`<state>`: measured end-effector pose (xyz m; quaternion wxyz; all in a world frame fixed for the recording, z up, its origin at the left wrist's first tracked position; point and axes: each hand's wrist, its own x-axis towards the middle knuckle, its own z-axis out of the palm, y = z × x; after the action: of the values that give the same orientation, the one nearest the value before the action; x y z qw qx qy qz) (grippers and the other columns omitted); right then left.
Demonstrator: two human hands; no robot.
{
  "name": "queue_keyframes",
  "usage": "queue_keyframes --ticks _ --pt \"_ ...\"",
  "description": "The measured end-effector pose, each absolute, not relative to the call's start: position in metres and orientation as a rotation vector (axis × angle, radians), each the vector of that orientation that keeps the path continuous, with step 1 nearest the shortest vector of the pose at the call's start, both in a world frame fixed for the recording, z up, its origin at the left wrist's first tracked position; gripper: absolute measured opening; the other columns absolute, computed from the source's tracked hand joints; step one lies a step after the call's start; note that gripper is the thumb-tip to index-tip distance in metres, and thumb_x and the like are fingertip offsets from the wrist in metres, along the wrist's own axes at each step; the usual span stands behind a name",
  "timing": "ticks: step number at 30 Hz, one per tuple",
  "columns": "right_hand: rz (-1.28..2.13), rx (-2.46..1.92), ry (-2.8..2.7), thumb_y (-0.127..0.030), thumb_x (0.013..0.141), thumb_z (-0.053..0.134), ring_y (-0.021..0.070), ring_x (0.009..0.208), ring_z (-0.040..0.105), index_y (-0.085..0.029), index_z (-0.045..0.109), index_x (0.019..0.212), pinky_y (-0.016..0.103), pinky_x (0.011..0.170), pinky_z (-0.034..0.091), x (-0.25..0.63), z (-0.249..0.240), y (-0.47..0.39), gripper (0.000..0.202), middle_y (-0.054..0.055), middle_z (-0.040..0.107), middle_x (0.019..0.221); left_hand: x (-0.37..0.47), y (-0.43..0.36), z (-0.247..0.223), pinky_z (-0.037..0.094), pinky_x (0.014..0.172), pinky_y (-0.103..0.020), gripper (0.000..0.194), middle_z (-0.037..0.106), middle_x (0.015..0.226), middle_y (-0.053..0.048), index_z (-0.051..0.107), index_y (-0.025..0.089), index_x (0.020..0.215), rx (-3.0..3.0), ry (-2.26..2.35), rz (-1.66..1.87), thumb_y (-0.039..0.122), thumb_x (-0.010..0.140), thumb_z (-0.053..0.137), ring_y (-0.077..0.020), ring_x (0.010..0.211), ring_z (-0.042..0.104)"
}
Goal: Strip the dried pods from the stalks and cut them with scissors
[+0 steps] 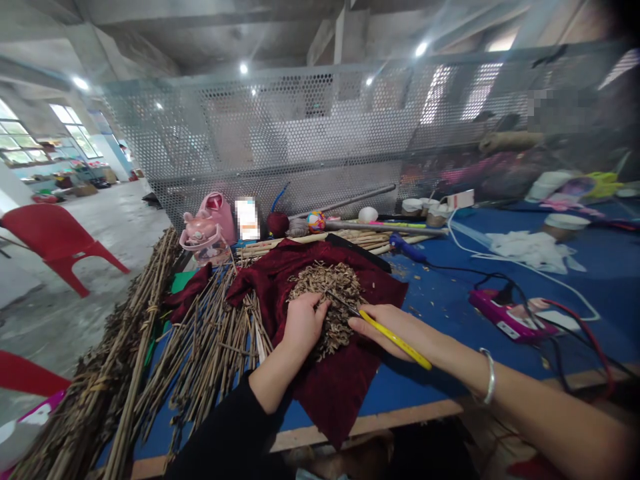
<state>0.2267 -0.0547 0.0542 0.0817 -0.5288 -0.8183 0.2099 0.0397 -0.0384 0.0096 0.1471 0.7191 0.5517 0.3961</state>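
Note:
A heap of dried brown plant pieces (334, 333) lies on a dark red cloth (340, 400) spread over the blue tabletop. My left hand (304, 323) is over the heap's left side, its thumb and forefinger pinched together; whatever they hold is too small to make out. From the right, my right hand (383, 330) grips a yellow-handled craft knife (397, 341). Its thin dark blade points left across the heap, close to my left fingertips. A silver bangle (490, 375) circles my right wrist.
Dry stalks (220, 333) cover the table's left, beside tied bundles (130, 380). Behind are a pink cup (203, 240), a phone (247, 219) and a perforated metal screen (270, 133). To the right lie a blue glue gun (407, 248), a purple power strip (505, 317) and cords.

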Motion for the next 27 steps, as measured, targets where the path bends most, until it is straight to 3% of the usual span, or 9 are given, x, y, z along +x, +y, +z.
queue_keyframes --ticks 5,14,22,27 --pt "0.511 -1.622 -2.415 -0.059 0.084 0.036 0.016 0.054 0.056 -0.019 0.052 0.064 0.023 0.051 0.032 0.224 0.043 -0.055 0.047 0.006 0.062 0.063 0.04 -0.04 0.011 0.045 0.072 -0.026 0.015 0.068 0.079 -0.007 0.067 0.015 0.076 2.21 1.661 0.972 0.021 0.082 0.054 -0.0178 0.076 0.062" --pt "0.627 -1.591 -2.498 -0.055 0.086 0.033 0.0133 0.052 0.05 -0.017 0.049 0.059 0.023 0.048 0.03 0.232 0.055 -0.054 0.049 0.004 0.059 0.059 0.039 -0.038 0.007 0.045 0.079 -0.027 0.014 0.068 0.089 -0.007 0.066 0.016 0.087 2.316 1.583 0.937 0.018 0.082 0.053 -0.0174 0.082 0.061" --pt "0.603 -1.564 -2.546 -0.058 0.083 0.037 0.019 0.064 0.059 -0.017 0.053 0.083 0.025 0.058 0.038 0.233 0.063 -0.059 0.043 0.009 0.065 0.078 0.042 -0.045 0.013 0.046 0.076 -0.025 0.019 0.066 0.085 -0.005 0.065 0.017 0.086 2.445 1.491 0.904 0.015 0.085 0.047 -0.0154 0.08 0.059" --pt "0.63 -1.571 -2.483 -0.059 0.084 0.034 0.0179 0.06 0.058 -0.019 0.053 0.068 0.024 0.054 0.036 0.228 0.061 -0.057 0.047 0.007 0.064 0.068 0.042 -0.048 0.014 0.047 0.075 -0.026 0.021 0.065 0.086 -0.005 0.065 0.018 0.09 2.485 1.477 0.869 0.017 0.087 0.044 -0.0164 0.08 0.059"
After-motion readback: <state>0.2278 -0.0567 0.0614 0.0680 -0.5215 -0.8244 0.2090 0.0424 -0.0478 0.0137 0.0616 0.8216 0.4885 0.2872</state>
